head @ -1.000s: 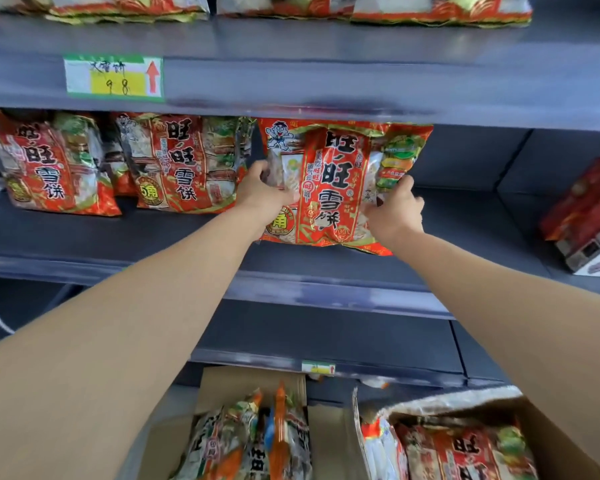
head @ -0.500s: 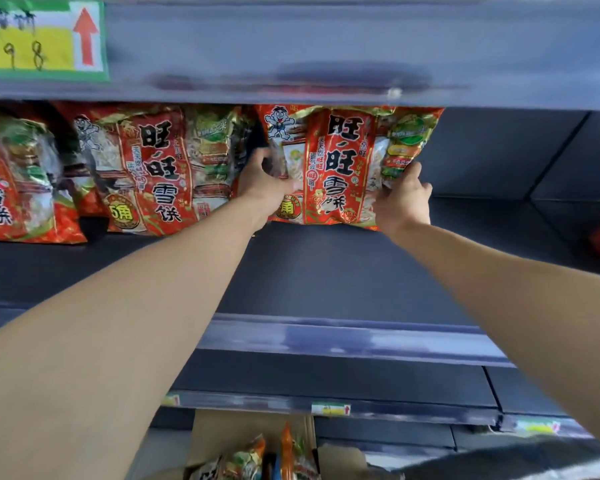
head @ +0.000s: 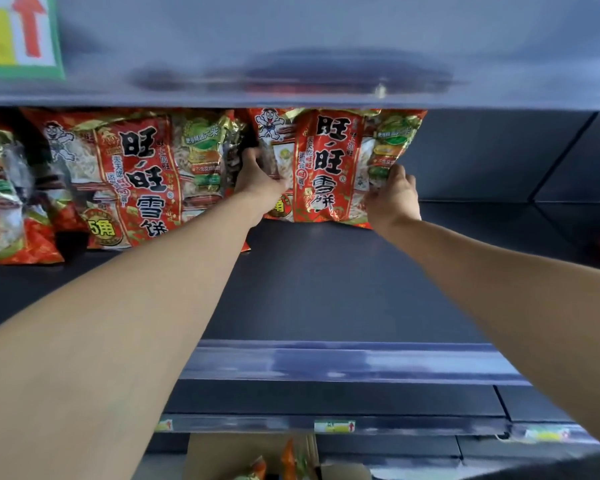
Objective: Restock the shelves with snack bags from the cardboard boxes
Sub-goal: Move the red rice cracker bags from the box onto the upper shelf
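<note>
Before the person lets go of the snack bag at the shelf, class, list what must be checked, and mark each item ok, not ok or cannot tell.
1. Left hand grips the snack bag at its left edge: ok.
2. Right hand grips its right edge: ok.
3. Bag upright, printed front facing out: ok.
4. Bag's bottom resting on the shelf: cannot tell.
5. Bag's top clear of the upper shelf: cannot tell, the top is hidden.
6. Bare shelf to the bag's right for the next one: ok.
</note>
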Available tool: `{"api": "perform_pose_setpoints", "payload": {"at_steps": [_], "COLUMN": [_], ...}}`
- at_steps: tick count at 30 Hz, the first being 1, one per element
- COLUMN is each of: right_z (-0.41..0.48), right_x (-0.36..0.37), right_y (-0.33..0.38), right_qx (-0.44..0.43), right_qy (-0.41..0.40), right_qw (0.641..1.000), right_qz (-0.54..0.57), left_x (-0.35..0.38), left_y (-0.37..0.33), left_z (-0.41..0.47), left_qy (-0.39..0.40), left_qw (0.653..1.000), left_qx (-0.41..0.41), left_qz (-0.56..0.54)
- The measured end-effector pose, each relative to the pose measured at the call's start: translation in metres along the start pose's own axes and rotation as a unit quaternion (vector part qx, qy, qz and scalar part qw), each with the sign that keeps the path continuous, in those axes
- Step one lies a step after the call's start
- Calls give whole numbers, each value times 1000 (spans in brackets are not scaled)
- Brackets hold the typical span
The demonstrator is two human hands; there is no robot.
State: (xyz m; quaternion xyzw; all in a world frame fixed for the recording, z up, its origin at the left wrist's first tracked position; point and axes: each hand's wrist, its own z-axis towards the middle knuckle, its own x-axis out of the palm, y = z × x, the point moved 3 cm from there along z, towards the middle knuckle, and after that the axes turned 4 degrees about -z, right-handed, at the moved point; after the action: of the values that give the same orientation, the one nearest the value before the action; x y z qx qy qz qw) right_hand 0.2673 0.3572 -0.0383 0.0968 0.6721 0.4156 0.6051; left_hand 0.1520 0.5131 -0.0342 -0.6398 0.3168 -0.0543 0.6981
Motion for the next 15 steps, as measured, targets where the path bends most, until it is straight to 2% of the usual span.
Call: {"api": "perform_pose_setpoints", "payload": {"at_steps": [8, 15], "right_z": [1, -16], "right_x": [-1, -9], "right_y": [3, -1], "right_qx": [6, -27], "right_qy": [-2, -28], "right_qw": [1000, 999], "right_qz": [29, 3], "left_x": [6, 8], "left_y": [-4, -11], "left_z": [1, -15], "left_qy": [-4, -49], "left_qw": [1000, 996], "left_qx": [-23, -64], "left_qz": [-16, 39]}}
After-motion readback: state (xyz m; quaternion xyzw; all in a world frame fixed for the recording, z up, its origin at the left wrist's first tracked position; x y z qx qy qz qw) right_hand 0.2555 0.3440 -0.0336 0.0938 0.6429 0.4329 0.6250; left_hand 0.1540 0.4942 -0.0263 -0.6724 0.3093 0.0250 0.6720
